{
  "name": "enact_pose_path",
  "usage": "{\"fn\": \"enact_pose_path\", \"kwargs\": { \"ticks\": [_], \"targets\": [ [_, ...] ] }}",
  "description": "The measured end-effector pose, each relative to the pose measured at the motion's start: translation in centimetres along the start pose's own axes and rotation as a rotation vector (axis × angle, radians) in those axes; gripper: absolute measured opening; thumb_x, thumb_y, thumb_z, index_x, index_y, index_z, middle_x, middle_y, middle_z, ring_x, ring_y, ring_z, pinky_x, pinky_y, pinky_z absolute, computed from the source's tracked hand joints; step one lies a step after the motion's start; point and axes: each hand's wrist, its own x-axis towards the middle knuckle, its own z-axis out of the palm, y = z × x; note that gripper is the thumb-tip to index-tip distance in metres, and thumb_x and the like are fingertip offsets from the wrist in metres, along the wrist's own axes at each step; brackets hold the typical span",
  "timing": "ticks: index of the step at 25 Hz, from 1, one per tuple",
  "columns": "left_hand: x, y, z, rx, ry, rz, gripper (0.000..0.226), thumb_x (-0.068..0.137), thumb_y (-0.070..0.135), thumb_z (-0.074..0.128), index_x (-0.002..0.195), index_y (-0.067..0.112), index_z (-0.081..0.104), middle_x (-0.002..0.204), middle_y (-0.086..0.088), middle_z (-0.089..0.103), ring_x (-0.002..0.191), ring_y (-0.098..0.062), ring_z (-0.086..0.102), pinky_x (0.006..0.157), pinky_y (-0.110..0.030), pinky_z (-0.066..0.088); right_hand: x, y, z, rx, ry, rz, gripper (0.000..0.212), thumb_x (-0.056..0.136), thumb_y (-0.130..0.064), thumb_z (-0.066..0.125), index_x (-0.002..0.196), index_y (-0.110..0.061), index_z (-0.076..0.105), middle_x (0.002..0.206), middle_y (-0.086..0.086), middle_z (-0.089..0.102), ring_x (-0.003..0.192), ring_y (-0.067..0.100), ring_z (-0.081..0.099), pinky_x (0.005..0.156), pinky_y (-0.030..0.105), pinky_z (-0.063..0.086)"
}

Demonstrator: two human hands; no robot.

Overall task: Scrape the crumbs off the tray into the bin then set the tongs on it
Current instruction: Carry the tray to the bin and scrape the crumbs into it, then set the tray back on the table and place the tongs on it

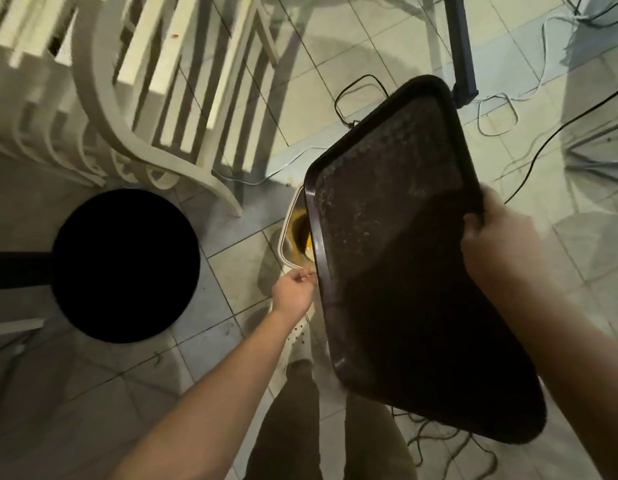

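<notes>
The right hand (491,237) grips the far edge of the dark brown rectangular plastic tray (397,244), fingers wrapped over its rim, tilting it above the small white bin (289,233) so pale crumbs (377,174) can slide down. The left hand (293,292) pinches something thin at the bin's rim, probably steadying it. No tongs in sight.

Upper left of the frame: stacked white plastic chairs (103,98) on a pale tiled floor (238,268). Left centre: a round black stool seat (125,265). Upper right: a dark post (461,46), with white and black cables (494,116) looping across the tiles.
</notes>
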Motion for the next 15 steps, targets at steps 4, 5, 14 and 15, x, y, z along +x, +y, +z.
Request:
{"fn": "enact_pose_path", "kwargs": {
  "ticks": [4,5,14,15],
  "targets": [
    [-2.2,0.3,-3.8,0.086,0.054,-0.031,0.032,0.093,0.019,0.051,0.123,0.007,0.056,0.125,-0.011,0.060,0.117,-0.025,0.054,0.092,-0.021,0.037,-0.9,-0.2,-0.3,0.219,0.048,0.048,0.037,0.093,-0.010,0.041,0.129,-0.018,0.048,0.112,0.016,0.061,0.103,0.034,0.054,0.078,0.031,0.036],
    [-2.5,0.4,-4.4,0.117,0.053,-0.051,0.034,0.095,0.021,0.048,0.124,0.006,0.054,0.127,-0.014,0.058,0.119,-0.027,0.052,0.091,-0.021,0.037,-1.0,-0.2,-0.4,0.268,0.064,0.061,0.035,0.093,-0.009,0.041,0.126,-0.016,0.051,0.109,0.014,0.061,0.101,0.032,0.054,0.079,0.030,0.036],
    [-12.5,7.4,-11.2,0.353,0.204,0.089,0.033,0.097,0.024,0.038,0.115,0.005,0.058,0.120,-0.021,0.059,0.113,-0.036,0.054,0.093,-0.036,0.044,-4.2,-0.4,-7.7,0.507,-0.003,0.297,0.028,0.094,-0.015,0.047,0.119,-0.008,0.054,0.115,0.017,0.060,0.107,0.035,0.055,0.096,0.048,0.044],
    [-14.0,8.6,-12.1,0.366,0.228,0.127,0.031,0.096,0.021,0.038,0.114,0.005,0.058,0.121,-0.021,0.059,0.113,-0.036,0.054,0.094,-0.035,0.044,-4.8,-0.8,-9.2,0.531,-0.016,0.292,0.027,0.093,-0.015,0.047,0.119,-0.009,0.054,0.115,0.016,0.060,0.107,0.035,0.056,0.096,0.051,0.044]
  ]
}}
